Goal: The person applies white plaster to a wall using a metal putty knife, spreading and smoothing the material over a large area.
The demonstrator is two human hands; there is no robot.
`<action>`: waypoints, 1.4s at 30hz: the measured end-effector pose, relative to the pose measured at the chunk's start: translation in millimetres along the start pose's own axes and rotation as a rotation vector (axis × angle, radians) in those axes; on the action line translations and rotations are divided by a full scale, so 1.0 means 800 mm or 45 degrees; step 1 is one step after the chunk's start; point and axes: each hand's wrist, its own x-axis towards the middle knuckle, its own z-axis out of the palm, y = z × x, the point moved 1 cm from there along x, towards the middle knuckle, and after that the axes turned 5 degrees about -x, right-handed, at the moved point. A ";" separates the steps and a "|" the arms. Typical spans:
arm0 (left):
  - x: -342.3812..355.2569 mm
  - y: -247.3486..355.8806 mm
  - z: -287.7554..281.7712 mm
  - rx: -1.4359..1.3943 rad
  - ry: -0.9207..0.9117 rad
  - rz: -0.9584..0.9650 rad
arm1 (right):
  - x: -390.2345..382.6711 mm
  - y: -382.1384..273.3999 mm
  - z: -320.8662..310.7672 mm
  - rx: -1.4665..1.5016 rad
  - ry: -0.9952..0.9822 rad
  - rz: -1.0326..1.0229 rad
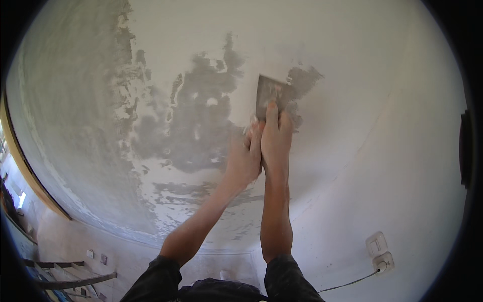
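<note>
A wide putty knife (265, 89) with a flat grey metal blade lies against the plastered wall, its blade pointing up. My right hand (277, 141) is closed around its lower part, with the thumb stretched up along the blade. Close beside it, my left hand (244, 158) is closed too, its fingers pressed at the knife's lower end; the handle is mostly hidden between the hands. White plaster (322, 30) covers the upper and right wall. Bare grey patches (201, 105) show left of the blade, and a smaller grey patch (305, 80) lies just right of it.
Rougher grey wall (70, 100) spreads to the left, ending at a wooden frame (30, 171). A ladder (75, 282) stands at lower left. A wall socket (383, 262) with a plugged-in cable (352, 283) is at lower right. A dark object (465, 151) sits at the right rim.
</note>
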 end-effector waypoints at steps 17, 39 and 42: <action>-0.122 -0.152 -0.028 0.157 0.178 -0.322 | -0.151 0.124 -0.014 0.240 -0.251 0.399; -0.094 -0.113 -0.052 0.170 0.217 -0.181 | -0.124 0.077 0.017 0.223 -0.179 0.318; -0.090 -0.119 -0.050 0.339 0.300 0.205 | -0.127 0.079 0.024 0.299 -0.139 0.396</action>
